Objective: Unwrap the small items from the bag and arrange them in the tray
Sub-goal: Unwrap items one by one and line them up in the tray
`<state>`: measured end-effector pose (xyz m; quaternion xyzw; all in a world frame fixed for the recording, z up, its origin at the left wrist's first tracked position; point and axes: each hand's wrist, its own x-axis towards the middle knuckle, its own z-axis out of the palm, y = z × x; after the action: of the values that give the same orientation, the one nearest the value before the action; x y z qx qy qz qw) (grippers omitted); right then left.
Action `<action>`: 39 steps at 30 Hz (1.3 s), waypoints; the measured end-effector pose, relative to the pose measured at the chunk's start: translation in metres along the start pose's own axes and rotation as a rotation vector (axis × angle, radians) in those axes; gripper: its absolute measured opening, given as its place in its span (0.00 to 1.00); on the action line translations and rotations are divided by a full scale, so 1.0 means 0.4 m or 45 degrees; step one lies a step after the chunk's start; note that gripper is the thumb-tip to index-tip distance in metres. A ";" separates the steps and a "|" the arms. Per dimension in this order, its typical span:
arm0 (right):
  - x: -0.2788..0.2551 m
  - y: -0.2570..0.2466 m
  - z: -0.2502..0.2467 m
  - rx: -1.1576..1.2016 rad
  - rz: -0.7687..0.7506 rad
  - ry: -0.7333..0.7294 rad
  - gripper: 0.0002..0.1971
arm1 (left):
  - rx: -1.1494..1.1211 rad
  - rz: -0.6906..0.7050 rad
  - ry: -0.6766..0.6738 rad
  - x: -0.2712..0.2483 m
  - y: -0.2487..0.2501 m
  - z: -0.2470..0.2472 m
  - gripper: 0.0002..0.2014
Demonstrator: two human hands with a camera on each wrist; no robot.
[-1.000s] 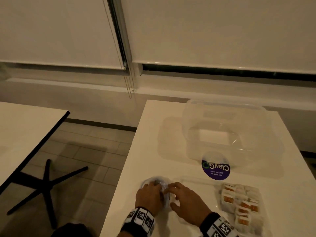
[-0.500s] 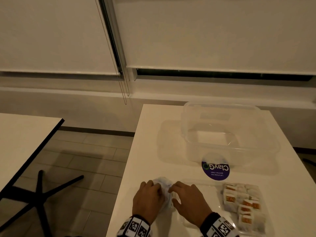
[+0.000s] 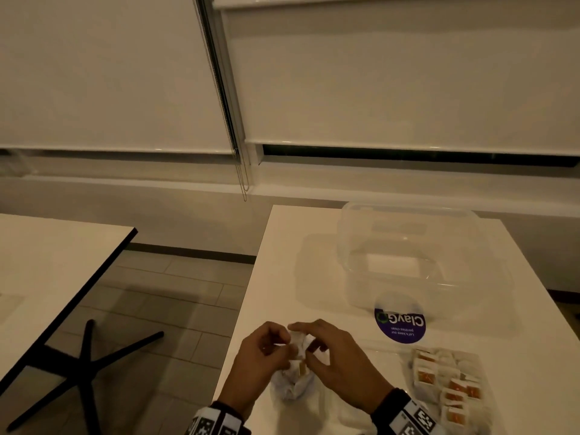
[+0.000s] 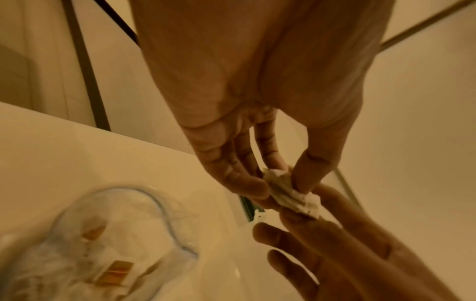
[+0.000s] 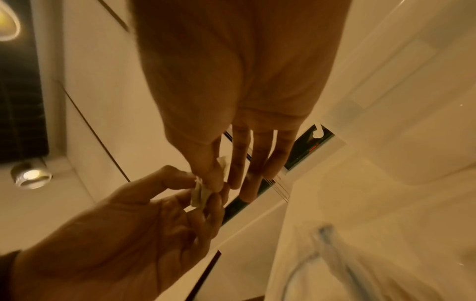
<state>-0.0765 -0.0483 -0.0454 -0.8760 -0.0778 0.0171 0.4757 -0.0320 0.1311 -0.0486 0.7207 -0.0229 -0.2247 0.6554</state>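
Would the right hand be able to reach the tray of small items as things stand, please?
Probably yes, once freed. The tray lies on the table just beside the right hand, with nothing between them. But that hand and the left hand both pinch a small wrapped item, so it is occupied.

Round purple sticker (image 3: 399, 324) seen on white table (image 3: 282, 277), at near wall of clear plastic container (image 3: 417, 255). Brand "ClayGO" read in large white letters, upside down from head view; final letter drawn as green ring logo. Smaller text beneath, approx. "Let's keep our pantries clean", partly blurred, so reading uncertain. Black-and-white square code markers noted on both wristbands (image 3: 408, 419); no letters or nos. legible on them. No text legible in wrist views.
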 end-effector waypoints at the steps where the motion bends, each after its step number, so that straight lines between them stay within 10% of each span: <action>1: 0.002 -0.009 -0.008 0.050 -0.027 0.048 0.21 | -0.076 0.016 -0.015 -0.009 0.016 0.002 0.06; 8: 0.006 -0.082 -0.067 -0.040 -0.142 0.208 0.07 | 0.194 0.215 0.004 -0.069 0.102 0.023 0.09; 19: -0.003 -0.157 -0.132 0.322 -0.047 0.347 0.12 | -0.009 0.319 0.075 -0.102 0.177 0.076 0.17; 29: -0.020 -0.214 -0.174 0.374 -0.202 0.470 0.08 | 0.426 0.780 0.487 -0.142 0.222 0.082 0.06; 39: -0.020 -0.257 -0.222 0.333 -0.330 0.415 0.10 | 0.213 0.667 0.258 -0.157 0.292 0.087 0.11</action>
<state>-0.0875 -0.0682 0.0886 -0.7808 -0.1088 -0.1757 0.5896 -0.0700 0.1029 0.0801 0.7606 -0.1611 0.0278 0.6284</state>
